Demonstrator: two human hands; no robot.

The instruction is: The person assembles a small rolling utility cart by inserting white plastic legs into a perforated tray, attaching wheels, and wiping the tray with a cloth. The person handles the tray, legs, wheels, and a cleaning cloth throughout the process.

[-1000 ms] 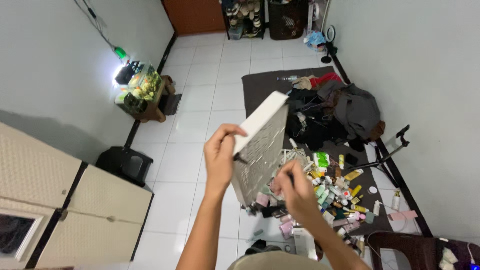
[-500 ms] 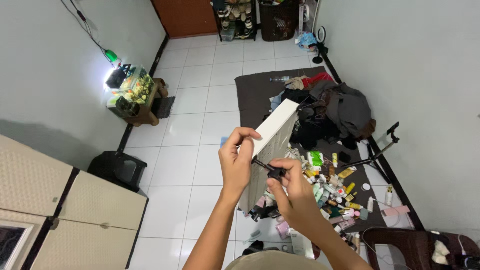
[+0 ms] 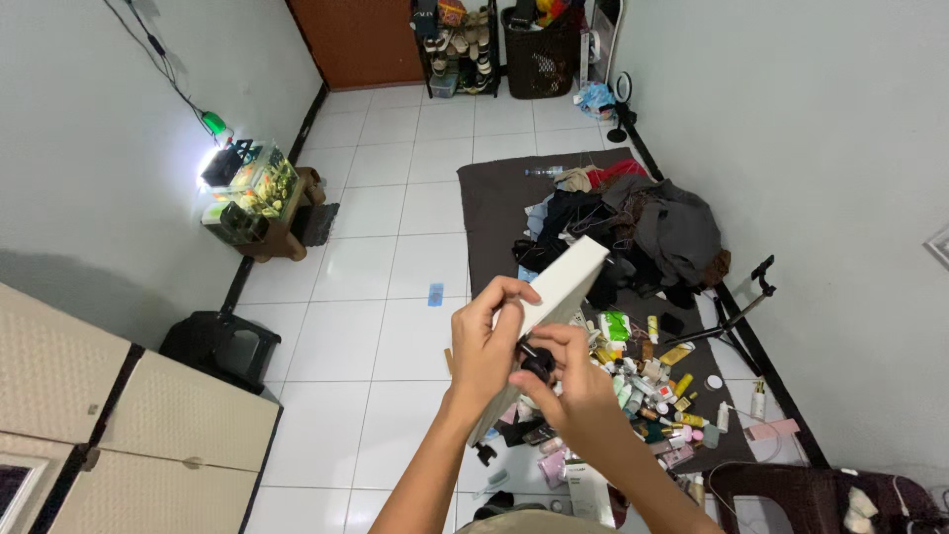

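The left hand [image 3: 486, 346] grips the edge of a flat white rectangular panel [image 3: 557, 297], its fingers closed around it, holding the panel tilted up above the floor so that its upper end points away from the person. The right hand [image 3: 565, 381] presses against the panel's lower part, its fingers pinched shut on a small black knob-like piece [image 3: 535, 362] that sits right at the panel's edge, touching the left hand. Below both hands, a dark mat [image 3: 504, 198] lies on the white tiled floor [image 3: 395, 257], strewn with small bottles and tubes [image 3: 657, 381] and a heap of clothes [image 3: 643, 227]. A black stool [image 3: 219, 346] stands near the left wall, just beside a pale cabinet [image 3: 148, 435].
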